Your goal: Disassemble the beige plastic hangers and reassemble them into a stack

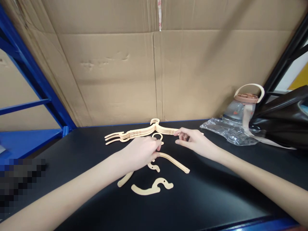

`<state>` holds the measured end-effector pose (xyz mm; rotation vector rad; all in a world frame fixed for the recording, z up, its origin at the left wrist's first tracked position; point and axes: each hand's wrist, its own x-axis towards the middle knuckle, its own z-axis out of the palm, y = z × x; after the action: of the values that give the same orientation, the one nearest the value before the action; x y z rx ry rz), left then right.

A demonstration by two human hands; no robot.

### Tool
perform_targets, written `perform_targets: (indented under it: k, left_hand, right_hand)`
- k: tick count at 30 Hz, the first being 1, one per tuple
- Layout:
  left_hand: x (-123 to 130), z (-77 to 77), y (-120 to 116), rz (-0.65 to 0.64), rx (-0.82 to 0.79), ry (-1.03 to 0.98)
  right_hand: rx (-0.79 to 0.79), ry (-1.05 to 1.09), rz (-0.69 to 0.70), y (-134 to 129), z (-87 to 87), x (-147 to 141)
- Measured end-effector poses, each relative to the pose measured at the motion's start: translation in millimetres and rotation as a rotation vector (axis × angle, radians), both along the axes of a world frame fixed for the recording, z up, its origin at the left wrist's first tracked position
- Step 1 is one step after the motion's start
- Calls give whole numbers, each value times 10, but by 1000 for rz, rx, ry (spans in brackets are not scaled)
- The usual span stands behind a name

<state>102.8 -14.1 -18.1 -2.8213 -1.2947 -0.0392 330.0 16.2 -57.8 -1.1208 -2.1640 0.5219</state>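
Observation:
My left hand (143,152) is closed around the neck of a wooden clothes hanger (174,162), its curled fingers hiding the middle. The hanger's hook (157,136) shows above the fingers, and its bare right arm slopes down. Off to the right, my right hand (192,140) hovers with thumb and forefinger apart and nothing between them. Beneath my left hand lie a curved wooden piece (154,167) and the end of another pale strip (125,179), both partly hidden. A loose S-shaped wooden piece (146,192) lies flat nearer to me.
Several assembled wooden hangers (141,131) lie stacked at the back of the black tabletop (216,192). Crumpled clear plastic (228,131), a strapped bottle (243,107) and a black bag (284,122) occupy the right side. Cardboard (115,80) stands behind, beside a blue frame (31,70).

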Motion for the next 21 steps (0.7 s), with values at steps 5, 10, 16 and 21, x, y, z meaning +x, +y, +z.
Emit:
perform_targets:
  k: [5,10,16,21]
  left_hand:
    - [126,-170,-48,-97,128,133]
    - [206,-388,-137,-148,355,242]
    - [-112,-227,-263,-202,500,61]
    - [-273,-115,-185,-147,458,-231]
  right_hand:
    - [260,-421,-14,201,95,-296]
    - [260,-509,180,315,51,-506]
    - [234,-460,188,46,-36,-379]
    - [61,-330,119,-133,-59,-210]
